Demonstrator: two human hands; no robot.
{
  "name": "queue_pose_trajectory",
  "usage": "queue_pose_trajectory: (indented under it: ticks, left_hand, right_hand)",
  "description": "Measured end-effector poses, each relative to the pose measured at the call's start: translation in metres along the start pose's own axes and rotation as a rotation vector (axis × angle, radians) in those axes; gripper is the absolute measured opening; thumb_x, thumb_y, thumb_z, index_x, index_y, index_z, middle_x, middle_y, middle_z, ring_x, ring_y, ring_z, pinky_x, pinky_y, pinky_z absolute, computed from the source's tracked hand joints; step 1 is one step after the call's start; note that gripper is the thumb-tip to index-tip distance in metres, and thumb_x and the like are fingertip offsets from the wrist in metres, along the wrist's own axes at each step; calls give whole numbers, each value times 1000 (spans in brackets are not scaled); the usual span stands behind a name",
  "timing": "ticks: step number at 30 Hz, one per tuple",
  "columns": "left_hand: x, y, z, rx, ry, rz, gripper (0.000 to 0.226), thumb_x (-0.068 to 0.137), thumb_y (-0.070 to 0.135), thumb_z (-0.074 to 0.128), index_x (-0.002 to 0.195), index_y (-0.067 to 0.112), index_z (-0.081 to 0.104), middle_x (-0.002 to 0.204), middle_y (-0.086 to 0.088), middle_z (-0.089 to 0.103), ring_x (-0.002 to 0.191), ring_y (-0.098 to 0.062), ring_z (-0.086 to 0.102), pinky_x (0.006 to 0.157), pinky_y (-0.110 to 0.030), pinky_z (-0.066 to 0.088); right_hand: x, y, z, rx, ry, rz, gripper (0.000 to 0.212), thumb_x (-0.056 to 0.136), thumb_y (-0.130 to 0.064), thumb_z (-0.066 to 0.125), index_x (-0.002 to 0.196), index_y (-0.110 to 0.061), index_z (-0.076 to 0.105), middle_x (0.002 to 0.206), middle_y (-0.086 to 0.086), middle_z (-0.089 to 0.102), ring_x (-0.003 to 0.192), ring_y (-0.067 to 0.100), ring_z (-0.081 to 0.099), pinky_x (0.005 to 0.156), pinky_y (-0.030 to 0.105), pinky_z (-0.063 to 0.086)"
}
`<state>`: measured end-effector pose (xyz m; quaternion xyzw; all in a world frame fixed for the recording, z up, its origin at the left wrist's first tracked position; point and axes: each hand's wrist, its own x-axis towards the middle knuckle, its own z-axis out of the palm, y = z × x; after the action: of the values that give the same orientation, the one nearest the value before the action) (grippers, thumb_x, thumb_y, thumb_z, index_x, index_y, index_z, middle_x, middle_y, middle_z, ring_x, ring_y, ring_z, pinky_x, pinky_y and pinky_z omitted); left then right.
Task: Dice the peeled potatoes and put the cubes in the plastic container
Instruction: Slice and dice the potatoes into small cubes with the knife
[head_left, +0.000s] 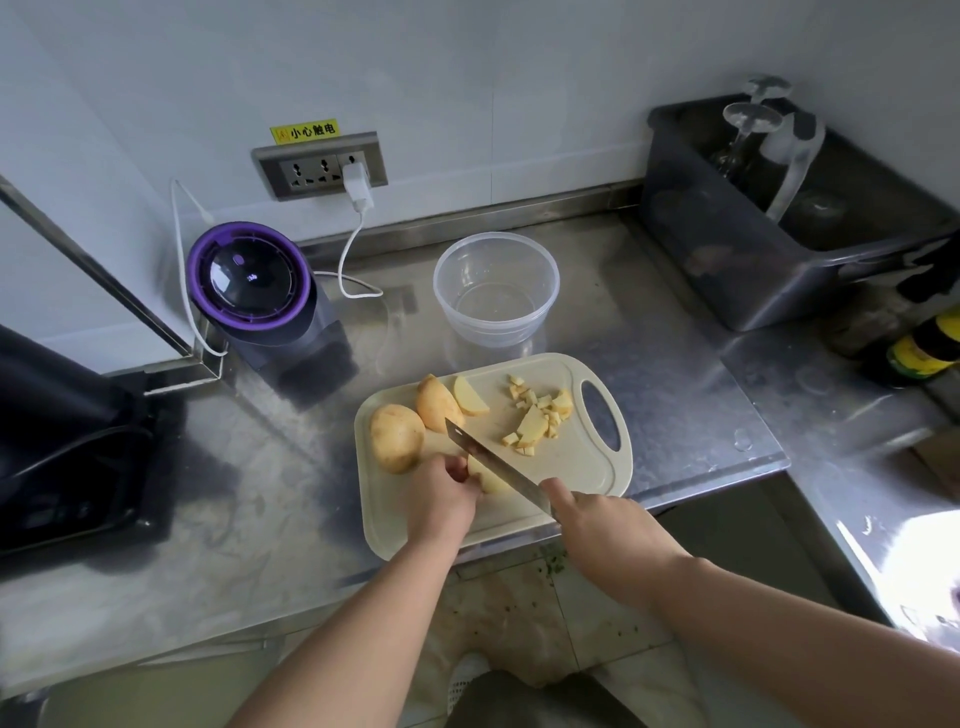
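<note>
The left hand (441, 496) curls its fingers (458, 470) down over a potato piece (491, 480), pinning it to the board (582, 467), probably so it cannot roll under the cut. The knife (496, 464) stands right against those fingertips, touching the piece on its far side, and its blade slants away past them. The right hand (602, 530) has its fingers (557, 491) wrapped tight round the handle, which the fist hides.

Just left of the left fingers lies a whole potato (397, 438). Beyond them sit a half (439, 404) and a wedge (470, 397), close enough to reach next. The cubes (540, 415) lie scattered on the far side of the blade, away from the holding fingers, which keeps the cutting spot free. The container (496, 291) stands on the desk (675, 364) beyond the board, well apart from both hands. It looks empty, so I judge the dicing partly done and no cubes moved yet.
</note>
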<state>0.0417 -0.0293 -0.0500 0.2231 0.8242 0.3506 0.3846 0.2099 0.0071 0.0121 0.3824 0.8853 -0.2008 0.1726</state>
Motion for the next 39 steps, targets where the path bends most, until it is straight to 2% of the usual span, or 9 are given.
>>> queue_pose_trajectory:
  ticks: [5,14,20,23,27,31,34,37,39]
  left_hand:
    - [0,-2,-3,-4,5,-16,13,83,12,71,95,13,66,91,-5,71,90,-24,66,80,-34,53]
    - [-1,0,-4,-24,25,-27,24,80,11,73,73,26,55,85,-4,70,87,-28,68,82,-41,56]
    - [1,0,-5,13,17,-18,14,82,9,72,85,18,61,89,-3,70,89,-24,67,82,-37,55]
    - [0,0,-5,44,18,5,13,85,7,67,86,20,63,86,3,67,87,-19,63,75,-28,46]
    - [-1,1,-5,46,15,10,14,85,7,66,86,21,63,89,3,68,89,-17,63,77,-27,46]
    - [3,0,-5,59,9,-4,11,87,11,67,85,19,60,89,3,66,88,-18,61,76,-28,46]
    - [6,-3,-3,42,-8,-26,5,89,15,66,90,17,61,92,-2,69,91,-20,66,76,-28,52]
    - [6,-3,-9,95,-15,35,13,92,11,60,105,16,60,101,-3,68,93,-16,65,75,-24,51]
    - [6,2,-18,265,27,208,20,93,8,57,109,19,59,111,0,64,96,-14,61,81,-25,50]
  right_hand:
    - [-1,-6,2,-21,-14,-7,52,95,2,39,139,-22,25,76,1,48,61,15,46,52,25,38]
    - [2,-8,1,-6,-52,-9,48,94,1,41,135,-21,28,86,6,57,69,17,54,58,28,44]
    - [8,-7,2,-8,-104,-8,47,95,1,42,135,-20,28,85,5,57,72,18,59,64,30,52]
    - [9,-8,5,-5,-116,10,46,96,0,43,135,-20,29,80,2,52,76,18,62,63,28,50]
    - [9,-7,5,-3,-112,21,45,96,-1,44,134,-21,29,81,1,53,76,17,62,64,27,52]
    - [3,-5,2,29,-57,25,42,95,-1,41,130,-23,32,78,-1,50,65,14,52,56,23,40]
    - [-3,-3,-2,22,23,-5,36,97,-5,38,127,-22,30,81,2,53,64,20,50,55,28,37]
    - [-4,4,-13,28,90,-13,28,101,-13,34,128,-22,30,83,3,55,64,23,51,52,30,35]
    - [-3,10,-20,40,112,13,29,102,-14,34,130,-21,30,83,3,56,66,24,56,58,33,44]
